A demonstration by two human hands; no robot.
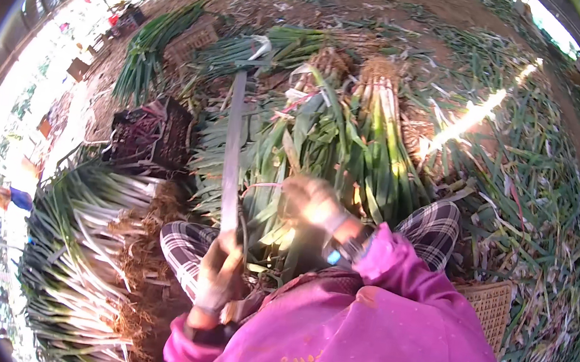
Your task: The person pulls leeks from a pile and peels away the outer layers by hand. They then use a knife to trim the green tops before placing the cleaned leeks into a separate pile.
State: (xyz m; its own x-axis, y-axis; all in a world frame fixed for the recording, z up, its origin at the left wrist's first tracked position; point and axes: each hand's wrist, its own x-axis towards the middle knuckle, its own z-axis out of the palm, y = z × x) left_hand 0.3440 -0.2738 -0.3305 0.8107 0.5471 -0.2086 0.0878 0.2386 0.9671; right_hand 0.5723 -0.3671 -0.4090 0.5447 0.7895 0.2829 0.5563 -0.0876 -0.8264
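My left hand (219, 273) is low in front of me, beside my plaid-covered knee. Its fingers close around the lower end of a long, flat, pale strip (233, 153), which stretches away over the leaves; its material is unclear. My right hand (310, 201) hovers over the green leaves, smeared by motion, so its fingers cannot be read. A thin pink string (264, 184) shows just left of it. In front of me lie bundled leeks or large green onions (386, 156), roots pointing away and leaves toward me.
A big heap of white-stemmed onions (89, 251) lies at left, roots toward me. Beyond it sits a dark crate (153, 130) holding reddish strands. More green bundles (154, 51) lie far left. Loose leaves (535, 230) cover the ground at right, near a tan woven-look crate (490, 311).
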